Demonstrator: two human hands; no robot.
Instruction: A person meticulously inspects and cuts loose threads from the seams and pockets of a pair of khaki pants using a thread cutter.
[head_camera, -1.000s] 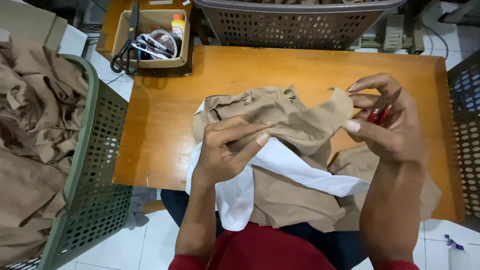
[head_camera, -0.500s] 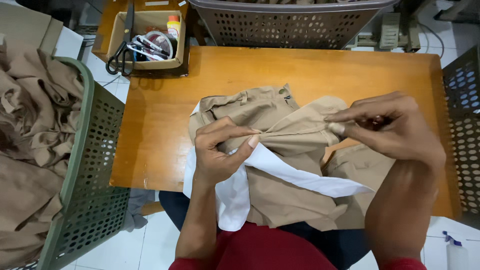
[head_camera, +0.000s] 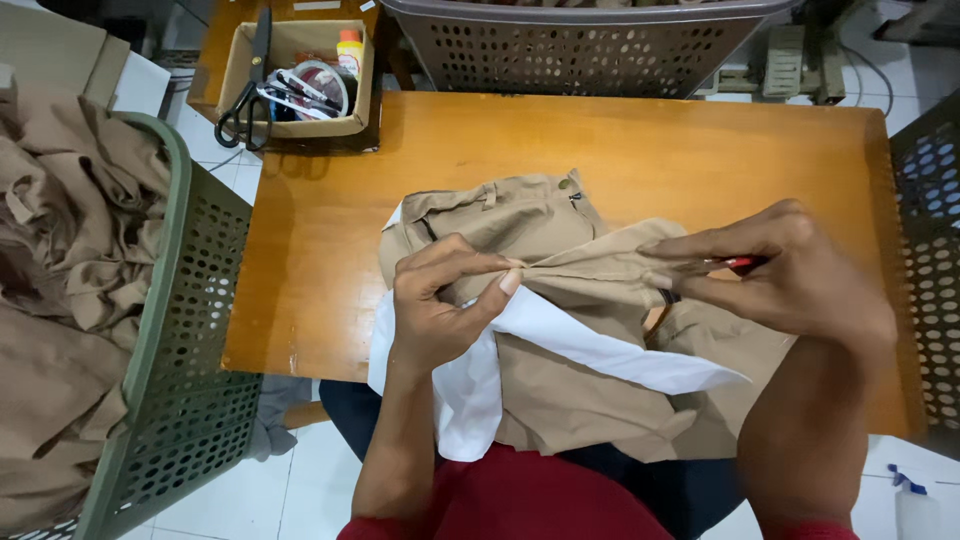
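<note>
A tan pair of trousers (head_camera: 520, 215) with white pocket lining (head_camera: 590, 340) lies on the wooden table (head_camera: 330, 220) in front of me. My left hand (head_camera: 440, 305) pinches a fold of the tan cloth near the middle of the garment. My right hand (head_camera: 790, 275) pinches the same fold further right, pulling it taut, and also holds a small red-handled tool (head_camera: 740, 263) between its fingers. The tool's tip is hidden by my fingers.
A green perforated basket (head_camera: 170, 390) full of tan garments (head_camera: 60, 300) stands at the left. A grey basket (head_camera: 580, 45) sits behind the table, another at the right edge (head_camera: 930, 250). A cardboard box (head_camera: 295, 75) with scissors stands at the back left. A spray bottle (head_camera: 915, 505) is on the floor.
My right hand has lowered and moved left onto the cloth fold. My left hand has closed its pinch on the fabric, drawing it taut between both hands.
</note>
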